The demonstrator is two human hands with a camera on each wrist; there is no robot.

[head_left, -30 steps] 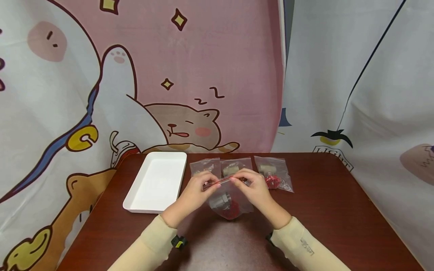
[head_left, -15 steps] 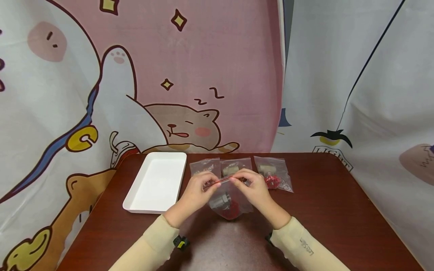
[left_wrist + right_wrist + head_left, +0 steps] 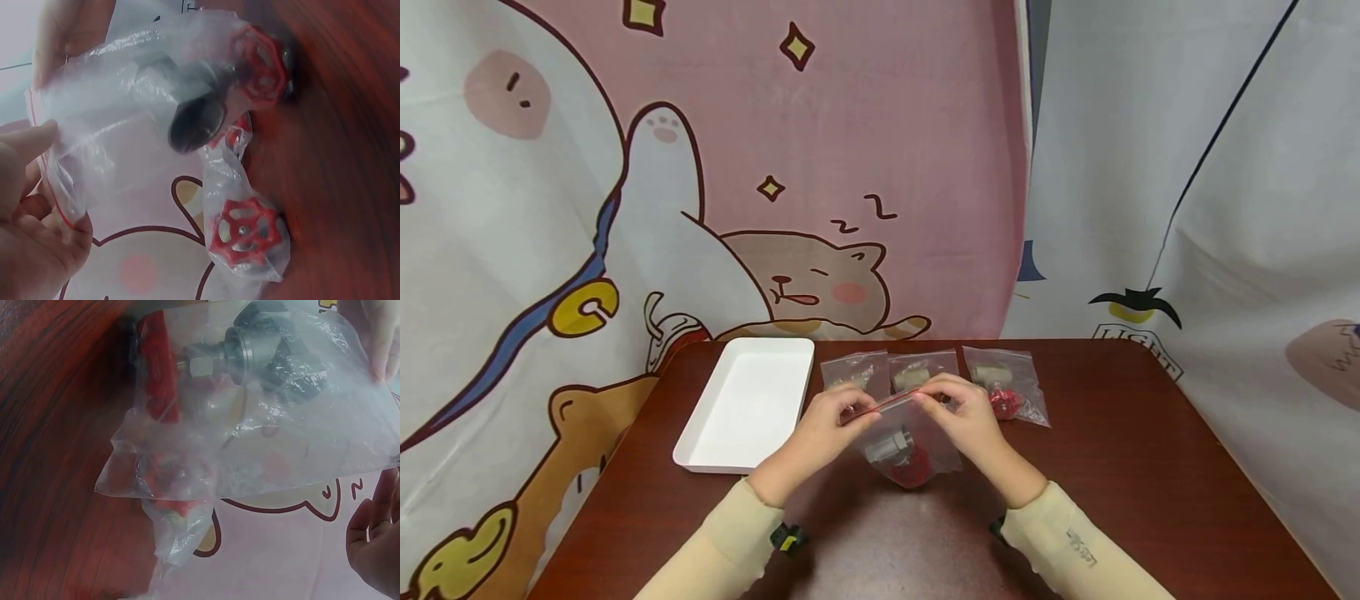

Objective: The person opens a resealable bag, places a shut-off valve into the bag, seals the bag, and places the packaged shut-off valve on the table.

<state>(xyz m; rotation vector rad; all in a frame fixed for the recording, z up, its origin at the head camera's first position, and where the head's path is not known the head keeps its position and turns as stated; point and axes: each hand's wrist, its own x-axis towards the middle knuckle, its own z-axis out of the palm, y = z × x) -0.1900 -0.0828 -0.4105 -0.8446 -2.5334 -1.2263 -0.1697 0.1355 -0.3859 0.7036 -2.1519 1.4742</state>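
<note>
A clear zip bag (image 3: 936,437) with a red seal line hangs between both hands. Inside it lies a grey metal valve (image 3: 275,353) with a red handwheel (image 3: 259,65), the wheel at the bag's bottom. My left hand (image 3: 831,421) pinches the left end of the seal between thumb and fingers. At the other end of the seal, my right hand (image 3: 964,417) pinches the top edge. In the left wrist view the bag's mouth bows out a little near the left fingers.
Behind the hands lie three more zip bags: a left one (image 3: 868,367), a middle one (image 3: 943,362) and a right one (image 3: 1026,375) with a red handwheel. A white tray (image 3: 745,400) stands on the brown table (image 3: 1120,467) at left. A printed cloth (image 3: 925,167) hangs behind.
My left hand has slid slightly left and down along the seal, so more of the bag's top edge shows between the hands. The right hand stays nearly in place.
</note>
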